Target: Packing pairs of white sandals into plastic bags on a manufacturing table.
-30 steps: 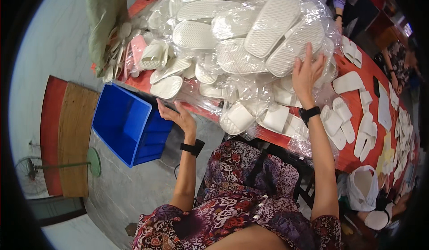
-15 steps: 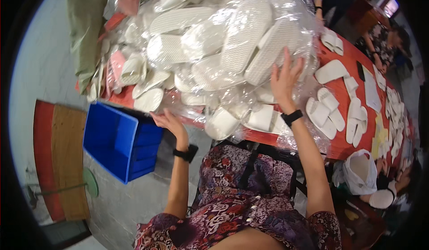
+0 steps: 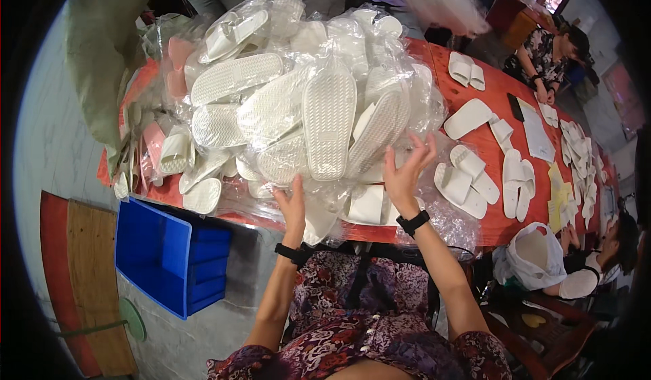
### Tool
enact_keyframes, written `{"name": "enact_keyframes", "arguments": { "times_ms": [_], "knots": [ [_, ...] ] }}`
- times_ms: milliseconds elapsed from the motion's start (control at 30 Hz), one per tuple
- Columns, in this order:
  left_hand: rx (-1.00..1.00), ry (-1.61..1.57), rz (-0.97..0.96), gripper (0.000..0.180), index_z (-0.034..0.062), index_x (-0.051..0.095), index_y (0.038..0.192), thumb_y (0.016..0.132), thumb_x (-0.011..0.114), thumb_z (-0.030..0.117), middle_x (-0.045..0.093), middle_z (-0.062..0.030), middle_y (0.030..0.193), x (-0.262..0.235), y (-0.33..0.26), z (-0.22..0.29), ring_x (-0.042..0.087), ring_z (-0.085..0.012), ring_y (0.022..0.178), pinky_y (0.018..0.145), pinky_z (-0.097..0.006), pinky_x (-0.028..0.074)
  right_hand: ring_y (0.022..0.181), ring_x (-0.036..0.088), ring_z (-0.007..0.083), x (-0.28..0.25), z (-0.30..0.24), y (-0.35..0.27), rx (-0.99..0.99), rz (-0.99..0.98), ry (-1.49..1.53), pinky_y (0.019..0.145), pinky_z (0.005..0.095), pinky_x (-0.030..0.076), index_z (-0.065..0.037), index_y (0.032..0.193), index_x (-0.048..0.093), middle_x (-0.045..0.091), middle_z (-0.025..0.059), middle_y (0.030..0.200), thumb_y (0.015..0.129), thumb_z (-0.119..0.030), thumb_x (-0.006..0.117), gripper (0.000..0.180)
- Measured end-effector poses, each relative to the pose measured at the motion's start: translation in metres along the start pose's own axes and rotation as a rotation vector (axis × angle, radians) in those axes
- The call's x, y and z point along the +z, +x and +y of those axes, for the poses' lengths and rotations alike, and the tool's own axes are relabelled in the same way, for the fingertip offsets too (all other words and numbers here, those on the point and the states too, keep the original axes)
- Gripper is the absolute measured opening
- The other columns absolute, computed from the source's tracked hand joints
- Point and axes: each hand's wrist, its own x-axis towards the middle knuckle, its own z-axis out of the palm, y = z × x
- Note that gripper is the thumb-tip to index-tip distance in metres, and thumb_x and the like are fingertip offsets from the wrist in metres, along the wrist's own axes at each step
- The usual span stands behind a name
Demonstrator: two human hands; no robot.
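Note:
A big heap of white slippers in clear plastic bags (image 3: 271, 102) covers the left part of the red table, many with their textured soles up. My left hand (image 3: 293, 210) is at the heap's front edge, fingers apart and touching or almost touching the film. Farther right, my right hand (image 3: 410, 169) has its fingers spread beside a bagged slipper (image 3: 381, 132) that leans on the heap. Neither hand grips anything. Between them, a white slipper (image 3: 367, 203) lies near the table's front edge. Pink slippers (image 3: 153, 141) show at the heap's left side.
A blue crate (image 3: 188, 264) stands below the table's left edge. Loose pairs of white slippers (image 3: 468, 180), a black phone (image 3: 515, 107) and paper (image 3: 537, 134) lie on the red table (image 3: 444, 74) at right. A white bag (image 3: 532, 254) and co-workers (image 3: 542, 61) are farther right.
My left hand has moved right from near the crate to the heap's front. My right hand has drawn back from atop a slipper. A clear plastic bag is now raised at the far side.

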Motion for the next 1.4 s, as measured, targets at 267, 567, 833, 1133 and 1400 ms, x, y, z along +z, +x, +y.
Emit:
{"name": "enact_keyframes", "arguments": {
  "times_ms": [267, 567, 833, 1133, 1400],
  "knots": [
    [0.13, -0.058, -0.023, 0.053, -0.0057, 0.038, 0.13, 0.089, 0.064, 0.017, 0.047, -0.0143, 0.127, 0.008, 0.003, -0.007, 0.046, -0.0201, 0.112, 0.097, -0.032, 0.036, 0.126, 0.034, 0.0386, -0.002, -0.009, 0.098, -0.252, -0.125, -0.353, 0.103, 0.0526, 0.021, -0.003, 0.133, 0.038, 0.046, 0.0216, 0.125, 0.071, -0.047, 0.074, 0.085],
    [0.065, 0.091, -0.017, 0.054, -0.0104, 0.044, 0.122, 0.087, 0.066, 0.025, 0.051, -0.017, 0.121, 0.008, 0.007, -0.001, 0.048, -0.0208, 0.108, 0.094, -0.032, 0.038, 0.082, 0.06, 0.0288, 0.006, -0.024, 0.124, -0.144, -0.397, -0.195, 0.074, 0.0374, 0.045, -0.002, 0.107, 0.058, 0.062, 0.0138, 0.092, 0.066, -0.055, 0.075, 0.069],
    [0.065, 0.081, -0.134, 0.052, -0.0127, 0.048, 0.115, 0.087, 0.066, 0.027, 0.053, -0.0167, 0.115, 0.003, 0.017, -0.008, 0.049, -0.0198, 0.103, 0.088, -0.032, 0.041, 0.077, 0.067, 0.03, 0.034, -0.036, 0.104, -0.08, -0.567, -0.251, 0.071, 0.0365, 0.051, -0.001, 0.089, 0.068, 0.068, 0.0164, 0.078, 0.065, -0.059, 0.073, 0.063],
    [0.158, 0.433, 0.261, 0.102, -0.0106, 0.009, 0.14, 0.076, 0.076, 0.033, 0.012, -0.035, 0.141, 0.01, -0.023, -0.007, 0.014, -0.0441, 0.131, 0.108, -0.053, 0.016, 0.062, 0.064, 0.0206, 0.023, -0.003, 0.102, 0.152, -0.462, -0.027, 0.059, 0.0324, 0.047, -0.01, 0.077, 0.072, 0.066, 0.0057, 0.065, 0.071, -0.038, 0.073, 0.029],
    [0.528, 0.63, 0.08, 0.099, -0.0002, 0.006, 0.146, 0.079, 0.072, 0.031, 0.003, -0.0344, 0.143, 0.023, -0.057, 0.007, 0.007, -0.0478, 0.133, 0.106, -0.058, 0.01, 0.061, 0.062, 0.0133, -0.01, 0.001, 0.102, 0.222, -0.327, 0.12, 0.059, 0.0263, 0.046, -0.004, 0.077, 0.071, 0.067, 0.0053, 0.065, 0.075, -0.028, 0.073, 0.025]
  ]
}}
